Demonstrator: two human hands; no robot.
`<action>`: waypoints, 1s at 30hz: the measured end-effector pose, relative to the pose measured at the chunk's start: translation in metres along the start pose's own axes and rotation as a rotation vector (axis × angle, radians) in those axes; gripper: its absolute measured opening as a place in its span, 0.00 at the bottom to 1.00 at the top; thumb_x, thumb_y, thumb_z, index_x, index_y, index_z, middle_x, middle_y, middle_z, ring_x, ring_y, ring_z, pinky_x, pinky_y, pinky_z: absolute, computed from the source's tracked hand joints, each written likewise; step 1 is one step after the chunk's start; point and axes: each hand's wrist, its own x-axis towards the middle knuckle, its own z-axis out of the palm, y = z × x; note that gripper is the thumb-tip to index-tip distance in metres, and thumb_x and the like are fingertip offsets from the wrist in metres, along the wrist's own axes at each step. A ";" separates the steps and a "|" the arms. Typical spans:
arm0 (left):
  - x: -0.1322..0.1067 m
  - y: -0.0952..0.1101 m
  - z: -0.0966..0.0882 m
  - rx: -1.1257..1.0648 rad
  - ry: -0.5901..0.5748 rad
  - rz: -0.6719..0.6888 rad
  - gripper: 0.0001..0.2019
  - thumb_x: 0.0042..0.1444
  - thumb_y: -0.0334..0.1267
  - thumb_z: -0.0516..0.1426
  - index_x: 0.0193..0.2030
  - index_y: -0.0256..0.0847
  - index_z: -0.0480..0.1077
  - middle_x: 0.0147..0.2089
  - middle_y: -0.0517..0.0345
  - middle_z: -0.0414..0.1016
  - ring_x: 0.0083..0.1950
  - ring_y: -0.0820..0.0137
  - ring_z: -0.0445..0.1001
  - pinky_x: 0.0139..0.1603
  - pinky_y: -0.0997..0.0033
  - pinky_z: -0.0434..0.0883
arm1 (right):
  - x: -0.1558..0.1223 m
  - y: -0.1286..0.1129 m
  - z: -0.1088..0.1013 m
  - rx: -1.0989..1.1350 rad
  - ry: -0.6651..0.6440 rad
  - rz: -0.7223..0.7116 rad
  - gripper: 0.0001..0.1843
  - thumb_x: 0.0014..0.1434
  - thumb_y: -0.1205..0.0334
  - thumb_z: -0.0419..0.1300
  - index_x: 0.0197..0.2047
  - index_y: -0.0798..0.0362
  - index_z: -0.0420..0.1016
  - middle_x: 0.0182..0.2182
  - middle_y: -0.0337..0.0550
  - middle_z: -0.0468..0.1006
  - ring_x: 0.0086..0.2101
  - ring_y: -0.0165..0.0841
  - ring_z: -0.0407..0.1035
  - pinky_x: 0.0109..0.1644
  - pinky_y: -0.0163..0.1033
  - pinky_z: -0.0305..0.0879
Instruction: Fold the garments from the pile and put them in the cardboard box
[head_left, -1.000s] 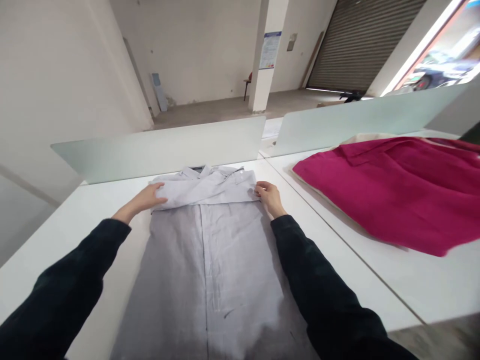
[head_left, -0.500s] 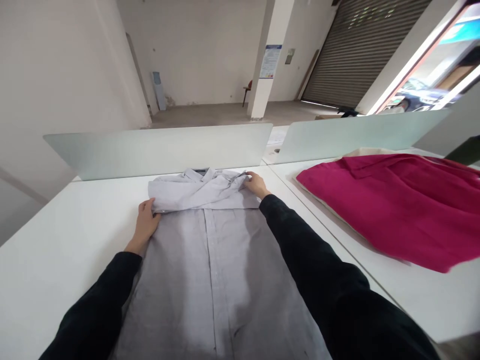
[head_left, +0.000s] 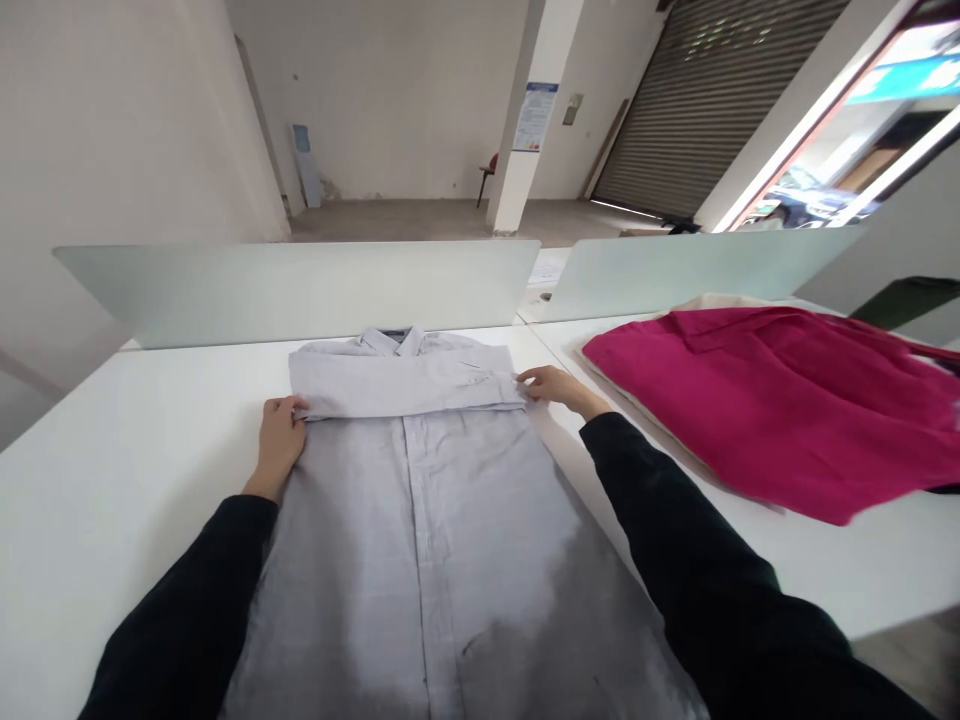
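A light grey button-up shirt (head_left: 480, 520) lies front up on the white table, its collar (head_left: 392, 342) at the far end. One sleeve (head_left: 390, 385) is folded straight across the chest just below the collar. My left hand (head_left: 280, 436) pinches the folded edge at the left side of the shirt, with the thumb under or behind the cloth. At the right, my right hand (head_left: 556, 387) has its fingertips closed on the cuff end of the sleeve.
To the right, a crimson garment (head_left: 772, 400) lies over a cream cloth on the adjoining white table (head_left: 892, 580). Low frosted panels (head_left: 337, 290) stand along the far table edge. Behind them are a pillar (head_left: 517, 170) and a rolling shutter (head_left: 720, 90).
My right hand has moved right and slightly towards me, drawing the bunched sleeve out flat across the chest. My left hand stays at the left edge. The view has shifted a little.
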 end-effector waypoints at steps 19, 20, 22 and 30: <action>0.001 -0.005 0.000 0.033 0.001 0.046 0.15 0.47 0.26 0.50 0.39 0.42 0.71 0.46 0.49 0.67 0.51 0.56 0.71 0.59 0.52 0.69 | 0.066 -0.049 -0.006 0.069 0.098 -0.068 0.12 0.52 0.62 0.58 0.39 0.55 0.78 0.25 0.38 0.75 0.27 0.29 0.67 0.31 0.32 0.61; 0.000 -0.005 0.000 0.033 0.003 0.047 0.15 0.46 0.26 0.50 0.39 0.42 0.71 0.46 0.48 0.67 0.52 0.56 0.71 0.60 0.52 0.68 | 0.070 -0.049 -0.005 0.079 0.113 -0.043 0.13 0.53 0.61 0.58 0.41 0.56 0.78 0.25 0.39 0.75 0.26 0.29 0.66 0.30 0.32 0.61; -0.001 -0.004 0.000 0.035 0.004 0.049 0.15 0.46 0.26 0.50 0.39 0.42 0.71 0.46 0.48 0.67 0.52 0.56 0.71 0.60 0.52 0.68 | 0.072 -0.045 0.002 0.079 0.125 0.022 0.14 0.51 0.62 0.60 0.41 0.58 0.78 0.26 0.41 0.76 0.26 0.30 0.67 0.30 0.32 0.62; 0.003 0.000 -0.015 0.067 -0.117 -0.032 0.16 0.47 0.31 0.52 0.42 0.41 0.73 0.49 0.49 0.69 0.45 0.60 0.74 0.54 0.58 0.72 | 0.059 -0.012 0.031 0.051 0.111 0.119 0.32 0.54 0.60 0.60 0.62 0.59 0.66 0.40 0.53 0.79 0.29 0.33 0.71 0.31 0.35 0.66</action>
